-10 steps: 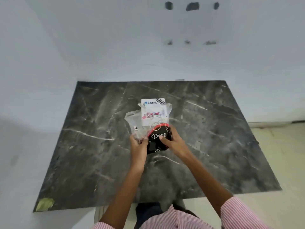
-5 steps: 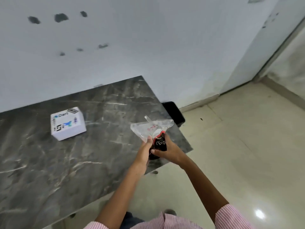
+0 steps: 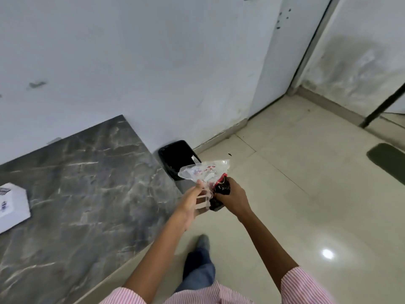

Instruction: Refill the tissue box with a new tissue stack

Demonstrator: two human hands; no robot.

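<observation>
A clear plastic wrapper (image 3: 203,172) with red print is pinched in my left hand (image 3: 196,199). My right hand (image 3: 233,195) grips a black and red packet (image 3: 222,189) right beside it. Both hands are out past the right edge of the dark marble table (image 3: 87,194), just in front of a black waste bin (image 3: 177,157) on the floor. The white tissue box (image 3: 12,205) lies at the far left of the table, cut off by the frame edge.
The bin stands open against the white wall at the table's right end. Pale floor tiles (image 3: 306,194) spread to the right. A white door (image 3: 282,51) and a dark pole (image 3: 381,106) are further back. My leg and shoe (image 3: 200,260) show below.
My view and both hands have swung right, from over the table centre to beside the bin. The tissue box stayed on the table and now sits far left.
</observation>
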